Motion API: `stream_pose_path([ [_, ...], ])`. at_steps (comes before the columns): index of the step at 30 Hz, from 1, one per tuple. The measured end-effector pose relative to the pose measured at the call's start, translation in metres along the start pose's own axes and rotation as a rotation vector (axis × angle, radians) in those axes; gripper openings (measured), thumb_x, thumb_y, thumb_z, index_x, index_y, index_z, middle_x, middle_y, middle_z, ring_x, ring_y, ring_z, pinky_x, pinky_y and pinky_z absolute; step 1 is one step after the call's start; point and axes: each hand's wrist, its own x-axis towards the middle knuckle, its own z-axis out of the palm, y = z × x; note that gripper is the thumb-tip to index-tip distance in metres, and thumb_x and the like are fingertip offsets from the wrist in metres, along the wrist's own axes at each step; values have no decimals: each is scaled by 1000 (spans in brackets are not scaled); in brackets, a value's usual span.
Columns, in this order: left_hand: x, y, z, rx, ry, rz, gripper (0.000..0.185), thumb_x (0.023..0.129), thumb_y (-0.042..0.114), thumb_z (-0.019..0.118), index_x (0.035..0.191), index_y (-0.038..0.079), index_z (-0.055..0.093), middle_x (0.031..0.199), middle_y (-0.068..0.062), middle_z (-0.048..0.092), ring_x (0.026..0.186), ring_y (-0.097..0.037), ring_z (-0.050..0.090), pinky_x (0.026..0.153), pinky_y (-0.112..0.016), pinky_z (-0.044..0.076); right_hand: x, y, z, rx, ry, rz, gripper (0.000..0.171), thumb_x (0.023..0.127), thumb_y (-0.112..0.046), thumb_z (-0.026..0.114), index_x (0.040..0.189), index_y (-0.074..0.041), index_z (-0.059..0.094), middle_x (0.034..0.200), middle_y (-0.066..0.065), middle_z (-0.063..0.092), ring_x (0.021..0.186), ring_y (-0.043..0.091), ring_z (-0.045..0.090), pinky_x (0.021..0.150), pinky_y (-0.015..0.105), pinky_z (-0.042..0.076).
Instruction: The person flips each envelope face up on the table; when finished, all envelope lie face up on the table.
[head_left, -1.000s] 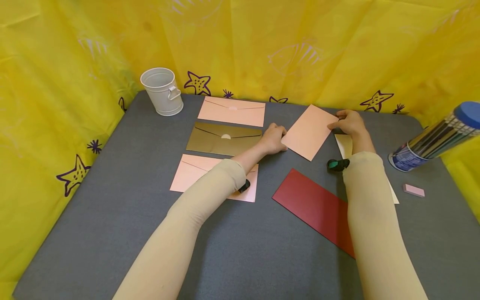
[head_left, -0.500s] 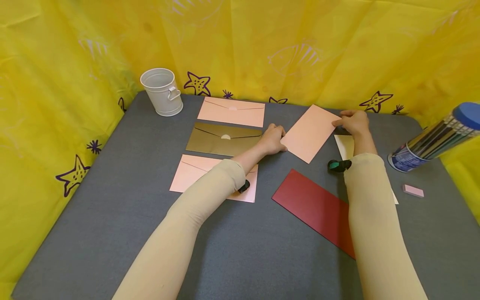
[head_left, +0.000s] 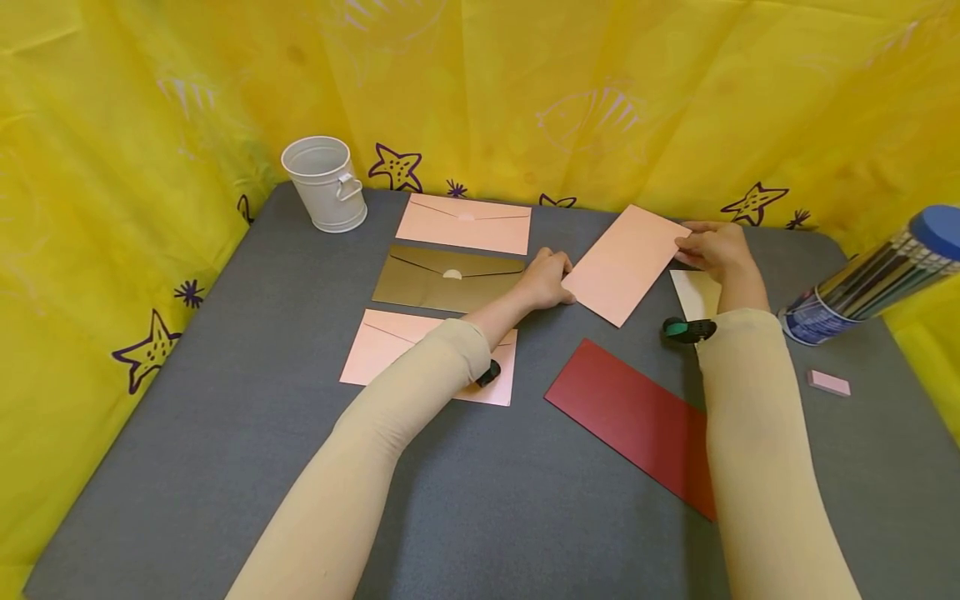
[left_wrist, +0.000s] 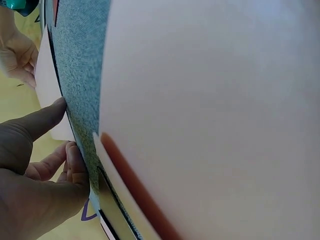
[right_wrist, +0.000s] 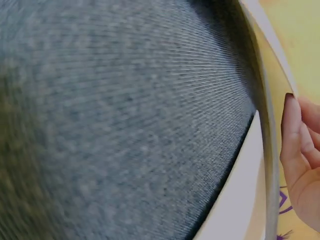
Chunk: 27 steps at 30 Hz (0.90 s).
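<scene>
Both hands on pink envelope: right hand grip pinches far corner, lifting it; left hand grip curls on near corner, pinning it to bench.

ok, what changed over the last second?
The right hand shifted right, swinging the far end of the pink envelope with it, grip kept. The left hand stayed at the near corner; the gold envelope and red card didn't move.

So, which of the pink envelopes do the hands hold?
The tilted pink envelope right of the others: left hand at its near corner, right hand at its far edge. The other two lie flat, untouched.
</scene>
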Motion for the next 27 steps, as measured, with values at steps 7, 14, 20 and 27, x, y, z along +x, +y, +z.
stream_pose_path([
  [7, 1, -3, -2, -56, -22, 10, 42, 89, 25, 72, 122, 2, 60, 129, -16, 54, 118, -25, 52, 101, -34, 46, -4, -3, -6, 109, -10, 19, 40, 90, -1, 67, 127, -13, 59, 78, -5, 64, 69, 8, 65, 66, 17, 58],
  [14, 1, 1, -3, -117, -7, -16, 41, 91, 28, 70, 120, 3, 57, 120, -11, 62, 101, -18, 55, 86, -26, 47, -5, -3, -17, 187, -16, 33, 26, 87, -1, 69, 105, -20, 67, 88, -2, 59, 72, 10, 64, 67, 19, 59],
  [20, 2, 9, -2, -409, -19, -82, 40, 91, 17, 69, 122, -2, 53, 113, -18, 70, 72, -7, 56, 66, -15, 46, -6, -1, -23, 221, -20, 37, 28, 87, 1, 69, 104, -21, 67, 86, 0, 58, 72, 10, 63, 67, 20, 59],
  [27, 5, 15, -4, -930, -22, -206, 22, 91, -1, 64, 110, -4, 52, 92, -20, 71, 56, -6, 62, 57, -13, 52, -6, -3, -21, 313, -33, 63, 24, 87, 2, 68, 100, -17, 68, 85, 0, 63, 73, 12, 67, 68, 22, 61],
])
